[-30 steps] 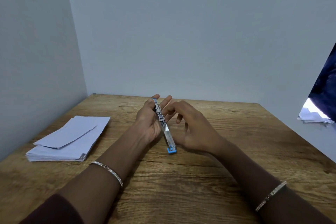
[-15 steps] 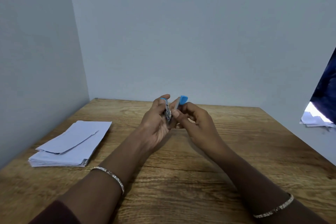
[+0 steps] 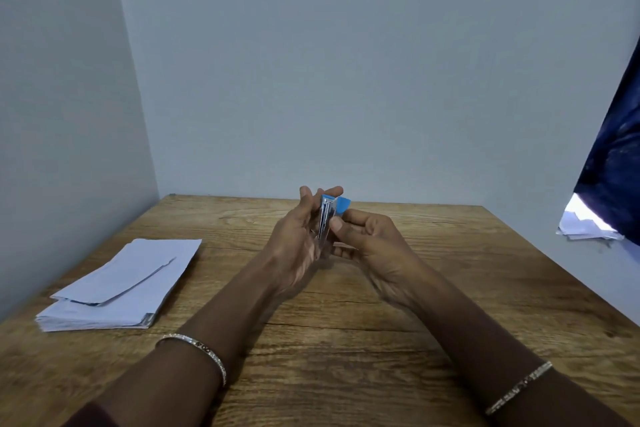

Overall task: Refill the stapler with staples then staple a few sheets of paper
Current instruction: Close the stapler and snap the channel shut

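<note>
A small silver and blue stapler [image 3: 327, 218] stands upright above the middle of the wooden table [image 3: 346, 340], held between both hands. My left hand [image 3: 298, 239] grips its metal body from the left, with fingertips over the top. My right hand [image 3: 370, 243] pinches it from the right, thumb against the metal side, beside the blue end piece [image 3: 344, 206]. A stack of white paper sheets [image 3: 117, 288] lies on the table at the left, apart from both hands. No loose staples can be seen.
Grey walls close off the table at the back and on the left. At the far right edge hang a dark blue cloth [image 3: 613, 177] and some white papers [image 3: 585, 225], off the table.
The stapler has swung from slanting down toward me to upright, and the hands have lifted slightly. My right hand has gone from touching it to pinching its side.
</note>
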